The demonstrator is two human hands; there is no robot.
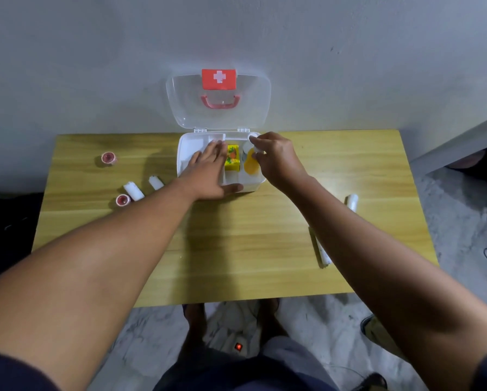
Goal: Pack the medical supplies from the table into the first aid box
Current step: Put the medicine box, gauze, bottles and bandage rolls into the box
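The white first aid box (186,153) stands open at the table's far edge, its clear lid (218,114) leaning on the wall. Inside lie a yellow carton (232,160) and an orange-yellow item (250,166). My left hand (211,172) rests flat on the box, fingers spread, thumb on the front wall. My right hand (273,158) hovers over the box's right compartment, pinching a small white roll (256,146). On the table lie two white rolls (133,190) (155,182), two red-cored tape rolls (108,158) (123,200), another white roll (352,201) and a long white wrapped item (321,252).
The wooden table (236,244) stands against a grey wall. Its front half is bare wood. A grey ledge (462,145) juts out at the right. Below the table's near edge I see my legs and a speckled floor.
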